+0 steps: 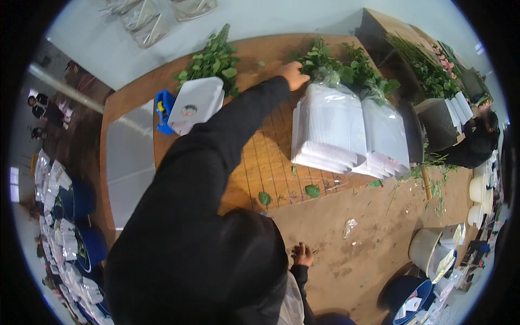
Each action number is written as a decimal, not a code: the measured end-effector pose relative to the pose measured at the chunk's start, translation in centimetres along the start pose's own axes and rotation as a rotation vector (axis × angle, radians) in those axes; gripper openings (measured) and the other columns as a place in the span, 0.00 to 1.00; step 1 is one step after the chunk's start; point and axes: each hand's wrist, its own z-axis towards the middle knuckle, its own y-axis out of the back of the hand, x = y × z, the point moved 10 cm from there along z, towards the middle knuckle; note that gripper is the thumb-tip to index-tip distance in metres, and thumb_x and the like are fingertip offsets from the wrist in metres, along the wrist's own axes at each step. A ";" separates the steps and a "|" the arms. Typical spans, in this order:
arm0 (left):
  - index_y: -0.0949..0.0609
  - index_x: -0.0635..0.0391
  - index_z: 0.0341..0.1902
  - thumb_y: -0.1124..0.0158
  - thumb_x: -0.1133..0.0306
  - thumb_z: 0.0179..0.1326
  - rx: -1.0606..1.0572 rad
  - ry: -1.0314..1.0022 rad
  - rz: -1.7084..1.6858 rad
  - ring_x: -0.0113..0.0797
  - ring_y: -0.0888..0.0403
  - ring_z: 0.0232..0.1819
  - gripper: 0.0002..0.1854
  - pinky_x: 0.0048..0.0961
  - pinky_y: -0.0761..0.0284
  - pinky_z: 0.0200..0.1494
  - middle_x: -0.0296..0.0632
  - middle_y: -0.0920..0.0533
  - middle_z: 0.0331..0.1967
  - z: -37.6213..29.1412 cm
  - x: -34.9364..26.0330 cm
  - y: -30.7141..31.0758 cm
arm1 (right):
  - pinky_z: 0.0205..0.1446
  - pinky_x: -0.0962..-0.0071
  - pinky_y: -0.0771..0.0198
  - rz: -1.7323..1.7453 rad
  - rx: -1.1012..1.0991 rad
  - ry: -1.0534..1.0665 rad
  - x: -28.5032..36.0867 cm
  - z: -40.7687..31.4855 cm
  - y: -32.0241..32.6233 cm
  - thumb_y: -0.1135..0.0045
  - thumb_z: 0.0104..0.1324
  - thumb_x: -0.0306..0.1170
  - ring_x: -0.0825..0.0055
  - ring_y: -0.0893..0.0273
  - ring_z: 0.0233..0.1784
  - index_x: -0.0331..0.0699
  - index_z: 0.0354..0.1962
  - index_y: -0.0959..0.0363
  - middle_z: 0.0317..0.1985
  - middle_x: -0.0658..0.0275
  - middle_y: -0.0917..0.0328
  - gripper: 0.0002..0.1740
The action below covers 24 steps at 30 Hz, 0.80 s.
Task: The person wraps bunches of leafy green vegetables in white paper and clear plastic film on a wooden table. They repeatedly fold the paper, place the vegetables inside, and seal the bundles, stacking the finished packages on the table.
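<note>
My left hand reaches across the wooden table to the near side of some leafy stems, its fingers bent; whether it grips a leaf is unclear. Below it stand wrapped flower bunches in white corrugated sleeves, their leafy stems pointing towards the wall. My right hand hangs low beside my body, over the floor, fingers loosely curled, with nothing plainly in it. Left of my outstretched arm, another leafy bunch lies under a white sleeve, beside a blue tape dispenser.
A grey sheet covers the table's left end. Blue buckets with wrapped bunches line the left; a white bucket and a blue one stand lower right. A co-worker is at the right, near a pile of stems.
</note>
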 end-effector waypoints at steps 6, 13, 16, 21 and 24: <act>0.26 0.65 0.60 0.32 0.59 0.61 -0.202 0.145 -0.036 0.38 0.17 0.44 0.28 0.31 0.23 0.45 0.50 0.15 0.41 -22.2 13.5 17.5 | 0.26 0.77 0.29 -0.208 0.430 0.035 2.0 2.2 -7.1 0.44 0.69 0.42 0.75 0.21 0.27 0.35 0.46 0.24 0.31 0.59 0.18 0.18; 0.24 0.63 0.59 0.39 0.55 0.67 -0.331 0.304 0.226 0.39 0.18 0.48 0.25 0.33 0.24 0.51 0.50 0.17 0.46 -33.8 18.5 32.6 | 0.33 0.72 0.26 -0.503 0.777 0.245 6.8 1.5 -23.3 0.43 0.68 0.51 0.74 0.21 0.31 0.31 0.47 0.25 0.33 0.60 0.19 0.28; 0.25 0.65 0.60 0.41 0.51 0.67 -0.301 0.336 0.097 0.43 0.20 0.51 0.30 0.34 0.25 0.53 0.54 0.18 0.50 -31.9 21.6 32.9 | 0.29 0.76 0.34 -0.260 0.761 0.475 13.7 2.8 -33.3 0.40 0.66 0.53 0.81 0.30 0.27 0.34 0.38 0.25 0.27 0.68 0.24 0.26; 0.31 0.72 0.65 0.45 0.42 0.65 -0.288 0.349 0.149 0.55 0.27 0.63 0.41 0.37 0.32 0.64 0.65 0.26 0.60 -21.7 28.6 31.1 | 0.55 0.71 0.32 -0.313 0.685 0.568 25.7 6.6 -50.7 0.47 0.69 0.55 0.73 0.29 0.55 0.32 0.56 0.31 0.52 0.61 0.27 0.34; 0.34 0.71 0.66 0.43 0.42 0.64 -0.159 0.489 -0.019 0.57 0.28 0.63 0.43 0.39 0.34 0.66 0.67 0.29 0.62 -17.4 33.4 27.9 | 0.64 0.66 0.36 -0.281 0.637 0.500 30.1 9.4 -58.9 0.52 0.72 0.55 0.67 0.34 0.66 0.29 0.62 0.36 0.63 0.56 0.34 0.37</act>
